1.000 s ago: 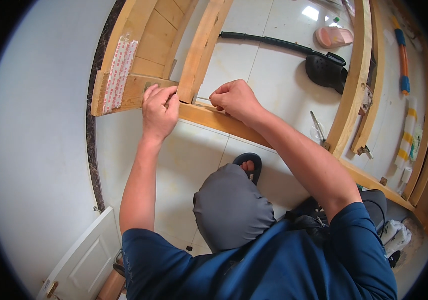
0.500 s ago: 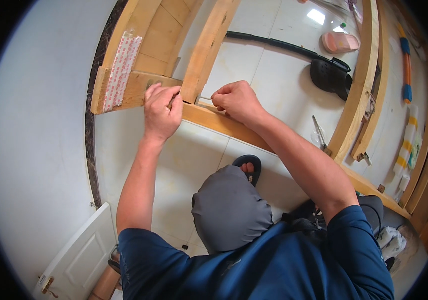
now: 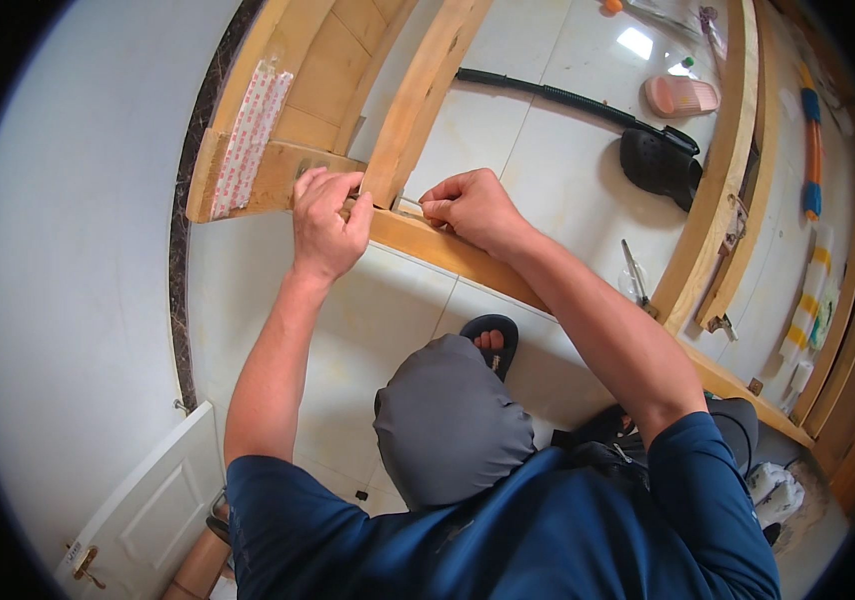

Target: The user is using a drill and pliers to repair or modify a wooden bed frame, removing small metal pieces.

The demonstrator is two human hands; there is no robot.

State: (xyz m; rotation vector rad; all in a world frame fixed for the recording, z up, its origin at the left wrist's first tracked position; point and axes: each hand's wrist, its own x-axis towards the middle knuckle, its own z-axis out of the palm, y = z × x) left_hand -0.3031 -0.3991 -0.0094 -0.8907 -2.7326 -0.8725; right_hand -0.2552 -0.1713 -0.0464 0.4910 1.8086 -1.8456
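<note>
My left hand point(image 3: 331, 228) is at the corner where an upright-looking wooden beam point(image 3: 418, 100) meets the light wooden rail point(image 3: 468, 257). Its fingers curl over the end of a wooden board point(image 3: 283, 180), and the thumb lies near the beam. Something small and dark shows between thumb and fingers, too hidden to name. Just right of the beam, my right hand point(image 3: 478, 212) rests over the rail with thumb and forefinger pinched together. What that pinch holds, if anything, cannot be made out. A red-and-white patterned strip point(image 3: 251, 140) covers part of the board's left end.
Inside the wooden frame lie a black tube point(image 3: 568, 97), a black clog point(image 3: 660, 165), a pink slipper point(image 3: 683, 96) and a thin pointed tool point(image 3: 634, 268). Another long beam point(image 3: 713, 170) crosses on the right. My slippered foot point(image 3: 493, 342) is below the rail. A white door point(image 3: 153, 500) stands lower left.
The whole view has shifted slightly. Both hands stay at the same joint; the left thumb and the right pinching fingers have moved only a little.
</note>
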